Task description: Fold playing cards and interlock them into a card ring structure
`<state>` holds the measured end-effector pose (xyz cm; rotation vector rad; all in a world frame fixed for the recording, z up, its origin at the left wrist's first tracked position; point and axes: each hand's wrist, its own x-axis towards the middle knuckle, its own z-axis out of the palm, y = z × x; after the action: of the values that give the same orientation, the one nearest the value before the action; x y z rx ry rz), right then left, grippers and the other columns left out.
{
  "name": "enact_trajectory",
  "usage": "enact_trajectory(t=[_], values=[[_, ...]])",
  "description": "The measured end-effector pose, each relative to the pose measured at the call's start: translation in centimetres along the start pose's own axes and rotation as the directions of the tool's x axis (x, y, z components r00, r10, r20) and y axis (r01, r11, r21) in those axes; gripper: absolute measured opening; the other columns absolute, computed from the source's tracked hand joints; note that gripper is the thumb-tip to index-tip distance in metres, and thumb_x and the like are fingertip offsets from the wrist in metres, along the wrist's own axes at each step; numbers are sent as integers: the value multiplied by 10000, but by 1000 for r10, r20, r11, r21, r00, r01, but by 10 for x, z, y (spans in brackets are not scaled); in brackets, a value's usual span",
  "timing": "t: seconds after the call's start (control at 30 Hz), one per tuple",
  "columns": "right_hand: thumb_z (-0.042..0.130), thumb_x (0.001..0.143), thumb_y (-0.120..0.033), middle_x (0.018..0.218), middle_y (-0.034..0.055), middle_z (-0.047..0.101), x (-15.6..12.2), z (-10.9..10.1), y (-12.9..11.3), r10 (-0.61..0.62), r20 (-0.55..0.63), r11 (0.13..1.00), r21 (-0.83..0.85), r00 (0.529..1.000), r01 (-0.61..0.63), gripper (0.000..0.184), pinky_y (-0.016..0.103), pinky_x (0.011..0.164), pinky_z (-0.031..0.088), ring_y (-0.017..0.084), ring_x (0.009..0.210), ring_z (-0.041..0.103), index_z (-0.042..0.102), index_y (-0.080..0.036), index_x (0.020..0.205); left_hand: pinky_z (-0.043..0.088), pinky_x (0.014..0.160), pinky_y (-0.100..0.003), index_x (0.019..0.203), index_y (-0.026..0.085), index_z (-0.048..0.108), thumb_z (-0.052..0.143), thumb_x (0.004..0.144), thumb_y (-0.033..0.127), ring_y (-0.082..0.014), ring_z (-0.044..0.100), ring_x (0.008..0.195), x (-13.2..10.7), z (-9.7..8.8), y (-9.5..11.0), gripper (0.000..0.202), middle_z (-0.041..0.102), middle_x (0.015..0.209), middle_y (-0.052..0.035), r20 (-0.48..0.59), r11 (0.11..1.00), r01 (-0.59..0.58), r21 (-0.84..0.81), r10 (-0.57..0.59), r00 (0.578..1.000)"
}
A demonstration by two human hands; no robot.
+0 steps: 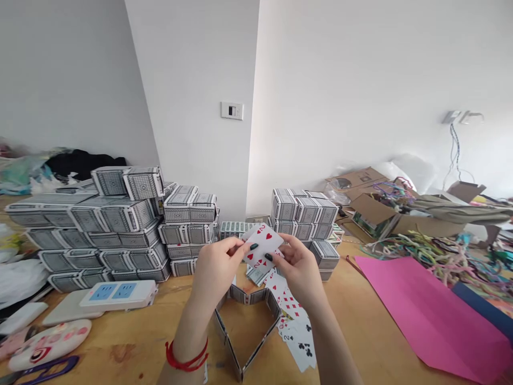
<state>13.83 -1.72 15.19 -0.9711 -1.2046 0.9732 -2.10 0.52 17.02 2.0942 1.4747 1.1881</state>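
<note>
Both of my hands pinch playing cards (261,244) in front of me; the face of a two of hearts shows, with at least one more card behind it. My left hand (218,267), a red string bracelet on its wrist, grips the left side with its thumb on the face. My right hand (298,264) grips the right side the same way. Below them, a heart-shaped frame (250,350) made of folded cards stands on edge on the wooden table. Loose playing cards (294,321) lie spread beside the frame, partly under my right forearm.
Stacked card blocks (120,219) rise at the left, with smaller stacks (306,214) right of centre. A power strip (120,295) and a purple cutter (50,369) lie at left. Pink paper (433,315), tangled pipe cleaners (441,256) and an open cardboard box (420,230) are at right.
</note>
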Motion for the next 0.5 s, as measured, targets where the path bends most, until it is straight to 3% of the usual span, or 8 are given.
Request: enact_trajectory(t=[0.17, 0.23, 0.33, 0.5], values=[[678, 667, -381, 755, 52, 683, 0, -1, 3, 47, -42, 995, 92, 998, -43, 317, 316, 649, 500, 193, 683, 636, 565, -172, 877, 298, 457, -235, 555, 186, 600, 511, 744, 475, -121, 464, 470, 2, -2, -6, 356, 534, 472, 24, 100, 999, 33, 39, -37, 994], [678, 667, -384, 759, 53, 683, 0, -2, 3, 61, -5, 992, 107, 998, -60, 292, 315, 659, 498, 185, 677, 630, 582, -168, 837, 374, 499, -236, 743, 203, 651, 563, 710, 452, -144, 545, 568, 3, -3, -8, 266, 631, 641, 0, 101, 996, 60, -59, -54, 993], [680, 662, -393, 790, 57, 687, 0, -2, 2, 63, 33, 993, 99, 997, -66, 291, 317, 684, 494, 188, 712, 630, 609, -170, 836, 459, 582, -260, 1061, 218, 593, 586, 699, 384, -174, 604, 716, 3, -8, -9, 398, 662, 897, -50, 101, 962, 102, -254, -78, 992], [690, 651, -414, 799, 47, 692, 1, -1, 2, 99, 61, 986, 126, 993, -106, 334, 318, 691, 489, 195, 741, 636, 638, -181, 884, 454, 540, -255, 846, 159, 643, 535, 729, 313, -148, 574, 568, 3, -13, -5, 221, 651, 665, -27, 277, 910, 194, -366, -92, 956]])
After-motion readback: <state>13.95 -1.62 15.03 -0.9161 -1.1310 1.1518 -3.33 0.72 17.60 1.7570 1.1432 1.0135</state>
